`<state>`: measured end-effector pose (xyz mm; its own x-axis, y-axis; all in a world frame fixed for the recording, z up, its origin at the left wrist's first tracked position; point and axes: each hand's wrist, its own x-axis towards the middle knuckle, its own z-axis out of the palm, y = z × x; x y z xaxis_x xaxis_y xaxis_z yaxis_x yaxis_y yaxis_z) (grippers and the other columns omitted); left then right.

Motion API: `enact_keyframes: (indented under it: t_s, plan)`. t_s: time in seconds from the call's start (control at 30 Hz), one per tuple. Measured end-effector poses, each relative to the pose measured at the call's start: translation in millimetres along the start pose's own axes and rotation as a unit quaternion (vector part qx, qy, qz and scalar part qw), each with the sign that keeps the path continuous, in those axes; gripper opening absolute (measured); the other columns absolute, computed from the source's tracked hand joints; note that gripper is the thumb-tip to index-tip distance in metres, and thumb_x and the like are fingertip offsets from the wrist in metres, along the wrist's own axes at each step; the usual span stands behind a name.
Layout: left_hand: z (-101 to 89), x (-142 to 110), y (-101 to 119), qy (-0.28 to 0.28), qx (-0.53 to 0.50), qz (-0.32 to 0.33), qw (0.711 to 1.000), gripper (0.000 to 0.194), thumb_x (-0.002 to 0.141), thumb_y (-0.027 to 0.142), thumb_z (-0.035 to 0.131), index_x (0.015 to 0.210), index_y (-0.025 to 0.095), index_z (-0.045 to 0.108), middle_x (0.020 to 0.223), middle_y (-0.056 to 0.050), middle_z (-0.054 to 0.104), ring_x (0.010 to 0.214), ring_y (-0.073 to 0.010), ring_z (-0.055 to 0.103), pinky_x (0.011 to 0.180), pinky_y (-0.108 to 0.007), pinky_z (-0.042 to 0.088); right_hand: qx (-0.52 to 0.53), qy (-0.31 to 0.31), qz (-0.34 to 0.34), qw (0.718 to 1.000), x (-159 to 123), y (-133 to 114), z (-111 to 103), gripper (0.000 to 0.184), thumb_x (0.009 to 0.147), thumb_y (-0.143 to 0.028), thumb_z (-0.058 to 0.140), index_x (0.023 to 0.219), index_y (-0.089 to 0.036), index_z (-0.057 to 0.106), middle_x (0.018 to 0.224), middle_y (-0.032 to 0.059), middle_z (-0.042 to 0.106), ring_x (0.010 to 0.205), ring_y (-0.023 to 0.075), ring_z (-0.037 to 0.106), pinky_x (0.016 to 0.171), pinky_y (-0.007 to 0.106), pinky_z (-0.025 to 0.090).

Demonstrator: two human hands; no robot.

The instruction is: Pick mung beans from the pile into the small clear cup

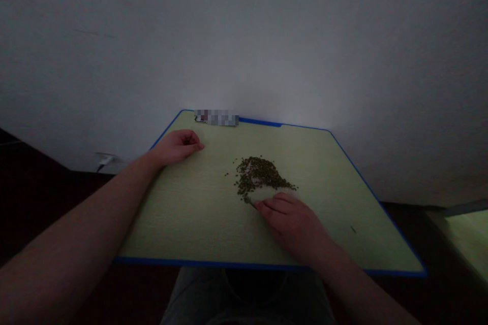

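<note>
Beans (257, 175), small, dark green and probably mung, lie in a loose heap near the middle of the table (183, 213), a little toward its right side; the right hand (290, 226) sits at the heap's near edge, its fingers (276, 207) curled together, and a thin sliver (249, 203) shows at their tips, though the dim light hides whether they are pinching it or only touching beans; the left hand (177, 147) rests near the table's far left corner, well apart from the heap, its fingers loosely curled together with nothing visible in them; a pale patch (265, 194) at the heap's near side could be a sheet or bare tabletop, I cannot tell which; a careless sweep of the right hand could scatter beans, and the low blue edging (206, 262) looks too thin to stop any rolling off; a stray dark fleck (353, 229) lies toward the right edge; a pixelated object (216, 118) sits at the far edge; nothing stands between the hands and the heap; a white wall (244, 35) rises behind the table, with a cable fitting (104, 161) low on it at left.
</note>
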<state>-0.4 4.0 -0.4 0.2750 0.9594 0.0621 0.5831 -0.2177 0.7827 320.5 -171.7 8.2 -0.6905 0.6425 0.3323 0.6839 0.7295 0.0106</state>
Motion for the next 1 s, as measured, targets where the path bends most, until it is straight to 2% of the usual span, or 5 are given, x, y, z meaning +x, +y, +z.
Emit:
enact_keyframes:
  t_s: [0.2,0.47,0.7,1.0]
  plan:
    - [-0.5,0,1,-0.002,0.001,0.009,1.0,0.025,0.071,0.042,0.065,0.07,0.019,0.055,0.06,0.003,0.05,0.054,-0.0099,0.043,0.053,-0.025,0.034,-0.015,-0.006,0.013,1.0,6,9,0,0.034,0.085,-0.005,0.054,0.117,-0.011,0.066,0.097,0.0095,0.074,0.085,0.0208,0.063,0.084,0.037,0.054]
    - [0.2,1,0,0.0,-0.004,0.007,1.0,0.024,0.069,0.041,0.066,0.071,0.019,0.057,0.059,0.003,0.05,0.054,-0.0103,0.043,0.052,-0.025,0.034,0.004,0.002,0.001,1.0,3,7,1,0.031,0.088,-0.009,0.052,0.114,-0.014,0.068,0.095,0.0082,0.075,0.083,0.0191,0.064,0.085,0.034,0.053]
    - [-0.1,0,2,0.003,0.007,0.003,1.0,0.024,0.068,0.041,0.066,0.071,0.018,0.057,0.061,0.002,0.052,0.056,-0.011,0.045,0.054,-0.025,0.035,0.019,0.006,0.042,0.999,7,12,3,0.034,0.088,-0.009,0.052,0.118,-0.015,0.068,0.099,0.0074,0.075,0.086,0.019,0.066,0.084,0.035,0.054]
    - [0.5,0,2,0.0,-0.01,0.005,1.0,0.025,0.068,0.041,0.066,0.069,0.019,0.056,0.059,0.003,0.05,0.055,-0.0103,0.043,0.053,-0.025,0.034,0.039,0.035,-0.001,0.999,3,10,4,0.03,0.09,-0.01,0.049,0.111,-0.012,0.07,0.095,0.0067,0.075,0.08,0.0182,0.065,0.084,0.034,0.054]
